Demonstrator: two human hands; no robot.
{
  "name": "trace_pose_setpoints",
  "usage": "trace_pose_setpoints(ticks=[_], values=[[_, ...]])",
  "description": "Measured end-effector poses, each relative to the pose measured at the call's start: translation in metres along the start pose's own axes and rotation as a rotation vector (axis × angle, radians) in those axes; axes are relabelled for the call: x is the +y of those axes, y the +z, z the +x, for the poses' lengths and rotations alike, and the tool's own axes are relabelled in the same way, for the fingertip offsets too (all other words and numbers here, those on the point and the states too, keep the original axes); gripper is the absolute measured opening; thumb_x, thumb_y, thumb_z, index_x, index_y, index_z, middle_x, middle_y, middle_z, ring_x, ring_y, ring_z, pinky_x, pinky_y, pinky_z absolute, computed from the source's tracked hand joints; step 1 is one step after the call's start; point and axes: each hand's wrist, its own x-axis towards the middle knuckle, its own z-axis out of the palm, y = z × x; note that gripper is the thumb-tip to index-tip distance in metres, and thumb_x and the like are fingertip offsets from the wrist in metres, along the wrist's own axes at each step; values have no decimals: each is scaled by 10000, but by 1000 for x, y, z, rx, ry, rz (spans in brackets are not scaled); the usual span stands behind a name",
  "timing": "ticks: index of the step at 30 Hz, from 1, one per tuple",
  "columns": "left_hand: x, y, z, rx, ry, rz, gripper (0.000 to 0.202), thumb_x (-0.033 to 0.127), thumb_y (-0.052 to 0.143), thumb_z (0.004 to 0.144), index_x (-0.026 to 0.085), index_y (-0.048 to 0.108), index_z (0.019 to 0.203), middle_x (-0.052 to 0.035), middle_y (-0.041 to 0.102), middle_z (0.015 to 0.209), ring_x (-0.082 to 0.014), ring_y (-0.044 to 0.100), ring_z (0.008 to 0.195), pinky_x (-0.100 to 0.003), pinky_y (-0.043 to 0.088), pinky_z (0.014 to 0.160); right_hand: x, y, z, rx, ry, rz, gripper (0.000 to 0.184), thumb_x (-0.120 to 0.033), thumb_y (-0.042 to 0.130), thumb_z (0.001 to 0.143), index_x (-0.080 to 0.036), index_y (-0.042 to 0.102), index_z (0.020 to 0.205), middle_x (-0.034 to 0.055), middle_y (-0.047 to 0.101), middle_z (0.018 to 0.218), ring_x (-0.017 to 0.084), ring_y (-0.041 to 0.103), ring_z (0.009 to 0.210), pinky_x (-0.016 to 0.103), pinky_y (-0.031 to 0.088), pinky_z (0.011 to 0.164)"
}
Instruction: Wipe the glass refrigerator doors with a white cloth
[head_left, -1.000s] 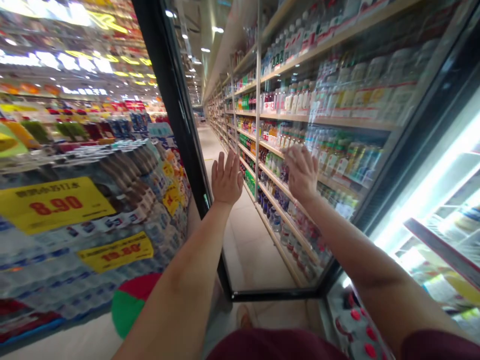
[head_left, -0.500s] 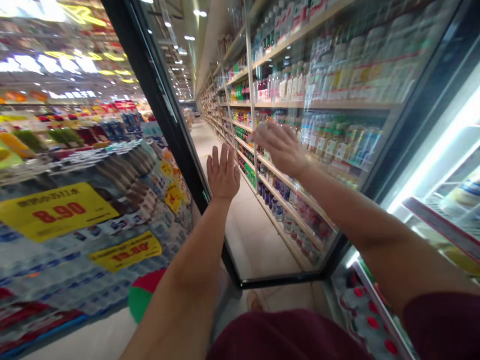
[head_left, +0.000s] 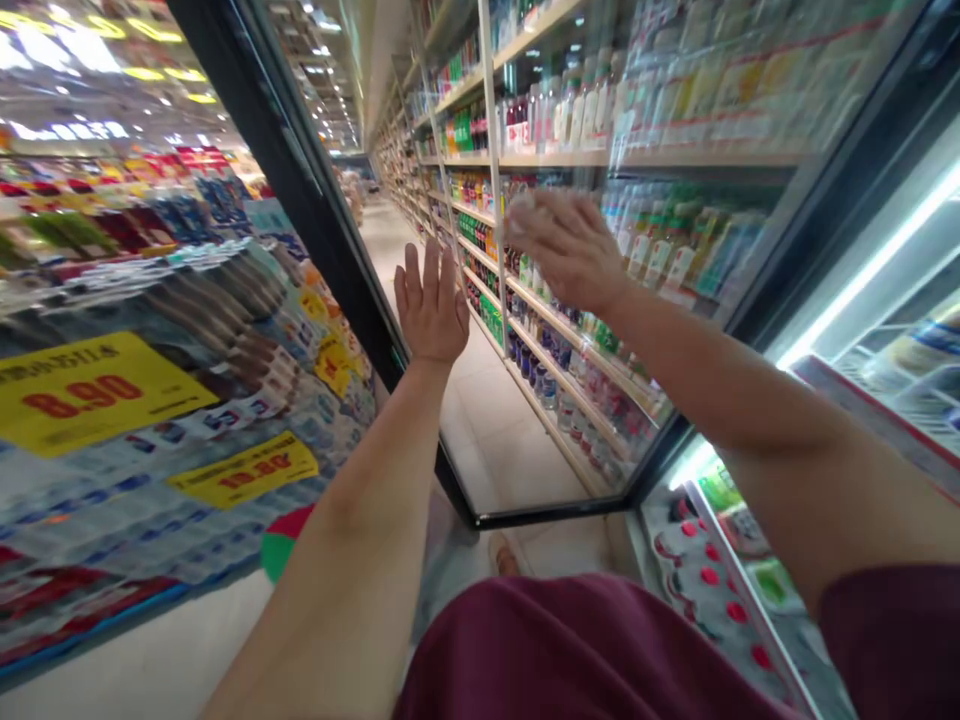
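Note:
A glass fridge door with a black frame (head_left: 281, 165) stands swung out in front of me. My left hand (head_left: 433, 305) lies flat against the pane near the frame's left side, fingers stretched and a little apart, holding nothing. Higher and further right, my right hand (head_left: 574, 250) is at the same pane, slightly blurred. Its fingers bend over a small whitish crumpled cloth (head_left: 519, 208), which shows at the fingertips; most of it is hidden under the hand.
Through the glass, shelves of bottles (head_left: 589, 95) line a long aisle. At left stands a stack of packaged drinks with a yellow price sign (head_left: 97, 390). The lit fridge interior with red-capped bottles (head_left: 709, 575) is on the right. My foot (head_left: 504, 552) shows below the door.
The view has tilted slightly down and shifted right, so both hands appear higher. My left hand stays flat on the pane; my right hand and the cloth remain at the glass.

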Motion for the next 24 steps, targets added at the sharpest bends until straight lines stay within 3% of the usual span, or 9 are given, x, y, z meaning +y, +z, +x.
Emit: trace_pose_setpoints(ticks=[4, 6, 11, 13, 16, 18, 20, 22, 24], values=[[1, -1, 1, -42, -26, 9, 772, 609, 127, 1040, 109, 366, 1577, -44, 247, 1682, -144, -123, 1559, -416, -33, 1309, 27, -17, 19, 370, 398, -161, 577, -125, 412, 963, -236, 493, 1524, 49, 463, 1589, 304, 360, 1511, 528, 332, 1219], [3, -1, 2, -67, -43, 2, 818, 638, 79, 1028, 96, 343, 1581, -17, 216, 1691, -120, -203, 1534, -391, -87, 1298, 17, -12, 18, 404, 476, -166, 567, -120, 402, 958, -189, 510, 1511, 78, 459, 1589, 305, 333, 1524, 513, 309, 1236], [4, -2, 2, -91, -34, -23, 853, 681, 79, 1021, 86, 293, 1595, -14, 188, 1697, -111, -228, 1531, -426, -122, 1292, -20, 3, 6, -141, -15, 193, 410, -310, 427, 1031, -288, 567, 1416, -51, 481, 1572, 170, 239, 1559, 474, 179, 1309], [3, -2, 1, -70, -21, -21, 815, 657, 100, 1035, 105, 310, 1597, -16, 206, 1694, -121, -199, 1544, -440, -84, 1303, -12, -5, 14, -180, -71, 194, 437, -320, 344, 1049, -231, 557, 1419, -51, 444, 1592, 163, 227, 1556, 461, 148, 1306], [3, -1, 0, -41, -8, 10, 781, 625, 100, 1045, 125, 340, 1594, -16, 212, 1693, -121, -141, 1561, -434, -27, 1319, 22, -27, 40, 85, 240, -30, 505, -229, 384, 1004, -107, 515, 1476, 69, 313, 1657, 291, 207, 1559, 527, 180, 1270], [3, -2, 1, -51, -19, 3, 785, 634, 104, 1040, 126, 340, 1590, -1, 203, 1695, -123, -133, 1564, -428, -43, 1317, 43, -38, 55, 219, 598, -85, 481, -222, 372, 1022, -52, 581, 1421, 125, 478, 1558, 332, 218, 1552, 517, 196, 1255], [4, -3, 1, -67, -36, -17, 801, 658, 110, 1032, 126, 337, 1586, 14, 195, 1697, -124, -141, 1563, -413, -73, 1311, 53, -39, 61, 263, 721, -94, 486, -234, 354, 1043, -28, 582, 1419, 148, 582, 1451, 344, 235, 1545, 502, 197, 1251], [5, -5, 1, -68, -37, -23, 799, 662, 103, 1033, 136, 336, 1587, 21, 197, 1696, -118, -139, 1563, -402, -70, 1312, 53, -34, 57, 244, 469, -108, 501, -247, 356, 1053, -73, 495, 1502, 137, 534, 1506, 344, 263, 1533, 515, 201, 1248], [6, -7, -2, -55, -24, -11, 782, 646, 90, 1042, 141, 336, 1586, 11, 209, 1695, -120, -115, 1569, -419, -38, 1317, 47, -27, 47, 145, 14, -121, 527, -276, 373, 1057, -173, 382, 1573, 82, 381, 1629, 334, 233, 1541, 534, 213, 1245]])
